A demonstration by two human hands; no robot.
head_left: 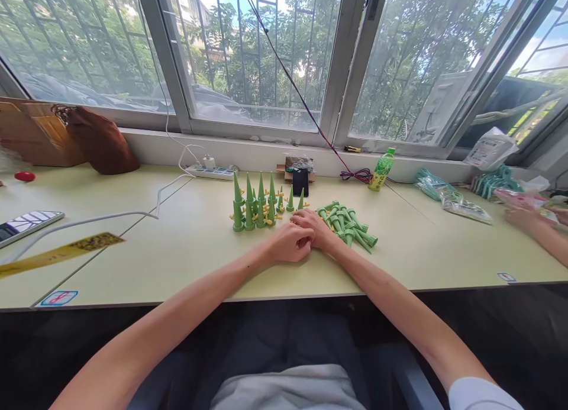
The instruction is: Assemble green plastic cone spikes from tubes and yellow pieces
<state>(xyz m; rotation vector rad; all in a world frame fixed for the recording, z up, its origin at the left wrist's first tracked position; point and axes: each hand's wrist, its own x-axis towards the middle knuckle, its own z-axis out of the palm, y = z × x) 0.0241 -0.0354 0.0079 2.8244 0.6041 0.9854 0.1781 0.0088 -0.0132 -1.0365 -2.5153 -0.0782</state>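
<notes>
My left hand (pixel 290 242) rests on the table with its fingers curled closed. My right hand (pixel 313 225) lies against it, fingers bent down over the tabletop. Whatever either hand holds, if anything, is hidden. To the left, several green plastic watering spikes (pixel 249 216) with small yellow valves stand upright on their caps, points up. Two more upright spikes (pixel 290 200) stand just behind my hands. On the right, close to my right wrist, loose green spikes (pixel 344 219) lie in a pile, with some yellow showing beneath.
Behind the spikes are a black phone (pixel 300 183), a power strip (pixel 213 171) and a green-labelled bottle (pixel 381 170). A white cable (pixel 110 215) and yellow tape strip (pixel 62 254) lie left. At far right, another person's hand (pixel 526 215) is near bagged teal items (pixel 492 182).
</notes>
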